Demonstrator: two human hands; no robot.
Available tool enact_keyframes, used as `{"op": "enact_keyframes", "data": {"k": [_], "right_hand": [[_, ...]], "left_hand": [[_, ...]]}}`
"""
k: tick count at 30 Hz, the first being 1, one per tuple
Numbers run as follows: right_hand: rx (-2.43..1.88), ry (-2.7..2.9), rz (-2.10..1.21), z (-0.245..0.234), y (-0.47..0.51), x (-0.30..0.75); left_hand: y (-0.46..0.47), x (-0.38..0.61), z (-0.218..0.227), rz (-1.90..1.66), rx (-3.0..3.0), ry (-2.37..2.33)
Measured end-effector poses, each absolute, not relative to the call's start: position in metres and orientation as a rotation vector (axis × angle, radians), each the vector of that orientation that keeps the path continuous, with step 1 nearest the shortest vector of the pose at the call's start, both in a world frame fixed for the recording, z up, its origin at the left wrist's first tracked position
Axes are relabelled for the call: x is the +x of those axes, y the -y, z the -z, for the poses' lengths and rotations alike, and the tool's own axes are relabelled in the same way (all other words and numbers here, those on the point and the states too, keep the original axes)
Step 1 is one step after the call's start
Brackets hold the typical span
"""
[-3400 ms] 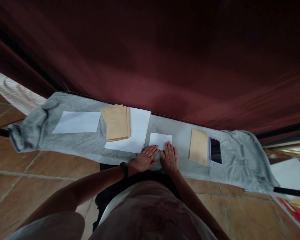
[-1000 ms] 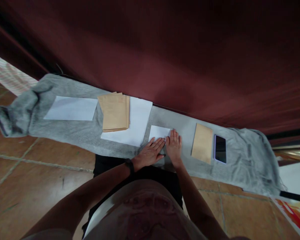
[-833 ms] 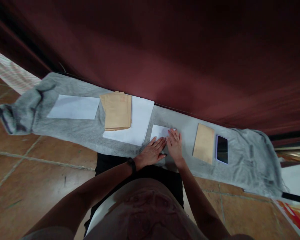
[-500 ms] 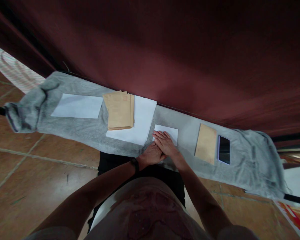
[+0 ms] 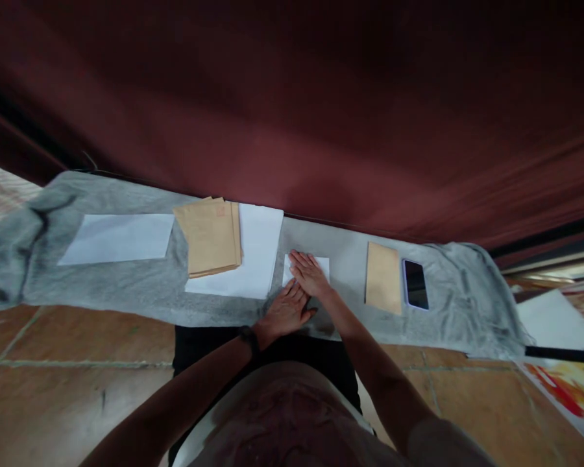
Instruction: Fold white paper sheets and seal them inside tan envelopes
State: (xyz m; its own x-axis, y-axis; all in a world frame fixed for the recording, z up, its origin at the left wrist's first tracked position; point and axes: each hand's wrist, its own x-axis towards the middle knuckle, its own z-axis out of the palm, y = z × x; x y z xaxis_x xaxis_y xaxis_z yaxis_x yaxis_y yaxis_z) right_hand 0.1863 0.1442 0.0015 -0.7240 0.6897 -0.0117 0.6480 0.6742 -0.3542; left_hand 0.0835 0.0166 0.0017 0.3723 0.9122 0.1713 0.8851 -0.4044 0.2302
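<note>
A small white sheet of paper (image 5: 324, 266), perhaps folded, lies on the grey cloth in front of me, partly covered by my hands. My right hand (image 5: 309, 275) rests flat on it, fingers stretched toward the upper left. Just below, my left hand (image 5: 285, 311) lies palm down with fingers extended; its fingertips meet the paper's lower left edge, close against the right hand. A dark band circles the left wrist. Left of the hands, a stack of brown envelopes (image 5: 213, 239) sits on larger white sheets (image 5: 261, 250).
The long narrow surface under the grey cloth (image 5: 126, 285) meets a dark red panel (image 5: 292, 162) at its back. Another white sheet (image 5: 119, 238) lies at the left. A single brown envelope (image 5: 383, 277) and a phone (image 5: 415, 284) lie to the right. Tiled floor (image 5: 92, 370) shows below.
My right hand has slid up and left across the small paper, while my left hand now lies lower, less covered by it. The whole view has shifted and turned slightly.
</note>
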Motion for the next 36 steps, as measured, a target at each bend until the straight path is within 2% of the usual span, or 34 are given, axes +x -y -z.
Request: {"op": "enact_keyframes", "data": {"k": [8, 17, 36], "right_hand": [[-1.174, 2.599, -0.418, -0.002, -0.139, 0.19], [-1.194, 2.51, -0.257, 0.0, -0.083, 0.243], [-1.208, 2.405, -0.237, 0.001, -0.044, 0.284]], "left_hand": [[-0.017, 0.083, -0.003, -0.397, 2.57, -1.661], [-0.016, 0.082, -0.003, -0.371, 2.583, -1.665], [-0.054, 0.102, -0.004, -0.349, 2.603, -1.571]]}}
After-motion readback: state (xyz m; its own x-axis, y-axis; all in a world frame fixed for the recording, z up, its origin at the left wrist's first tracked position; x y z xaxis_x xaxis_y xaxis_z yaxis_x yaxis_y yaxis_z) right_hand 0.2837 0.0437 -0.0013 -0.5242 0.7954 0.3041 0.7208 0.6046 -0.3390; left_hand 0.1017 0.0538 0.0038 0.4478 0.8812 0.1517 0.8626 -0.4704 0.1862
